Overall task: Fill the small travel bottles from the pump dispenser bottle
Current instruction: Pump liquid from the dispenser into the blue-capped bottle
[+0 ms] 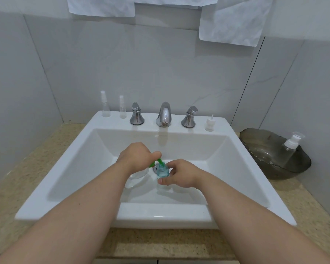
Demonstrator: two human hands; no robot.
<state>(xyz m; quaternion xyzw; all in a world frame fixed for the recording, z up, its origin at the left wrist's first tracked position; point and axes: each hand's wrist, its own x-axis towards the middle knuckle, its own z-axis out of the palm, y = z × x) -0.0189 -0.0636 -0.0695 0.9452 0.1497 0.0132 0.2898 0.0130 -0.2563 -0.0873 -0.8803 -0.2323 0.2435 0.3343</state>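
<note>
1. Travel bottle (pixel 162 170), small and clear with blue-green liquid inside, is upright low in the sink (pixel 69 168), over the drain; my right hand (pixel 180 173) holds it, thumb and fingers curled round its sides.
2. Pump bottle (pixel 136 177), clear, sits just left of it under my left hand (pixel 136 156); that hand is curled over the pump head and grips it; the green spout (pixel 159 162) sticks out from under my fingers and slants down to the travel bottle's mouth; whether it touches the mouth I cannot tell.
3. On the sink's back ledge, left of the tap (pixel 164 115), stand a tall spray bottle (pixel 105 105) and a short spray bottle (pixel 123 108), both clear; at the ledge's right end sits a loose white cap (pixel 210 124).
4. On the counter (pixel 27 178) to the right, well apart from my hands, a dark bowl (pixel 259 149) holds a spare pump bottle (pixel 291 149), clear and leaning.
</note>
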